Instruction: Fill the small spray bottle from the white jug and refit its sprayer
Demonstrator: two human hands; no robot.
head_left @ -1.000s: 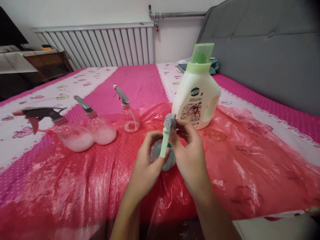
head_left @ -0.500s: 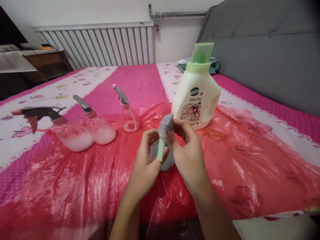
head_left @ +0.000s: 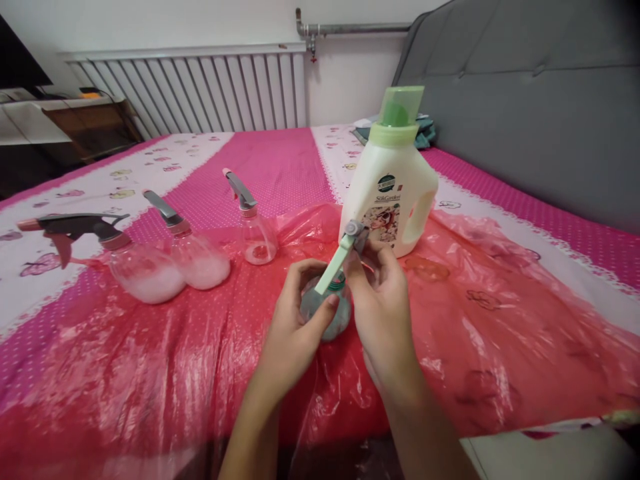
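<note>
My left hand is wrapped round a small greenish spray bottle standing on the red plastic sheet. Threads show on its uncovered green neck. Between the fingers and thumb of my right hand is a grey and pale-green spray head, tilted above and to the right of the neck. The lower part of the spray head is hidden by my fingers. Just beyond my right hand stands a large white detergent bottle with a green cap.
Left of my hands are three clear spray bottles: one standing upright, one leaning and one lying tilted, the latter two with whitish foam inside. A pink patterned bedcover lies beneath the sheet. A grey headboard rises at the right.
My right hand has shifted slightly right with the spray head, which has turned and come off to the side of the bottle's neck. The green neck now shows. My left hand stays round the bottle.
</note>
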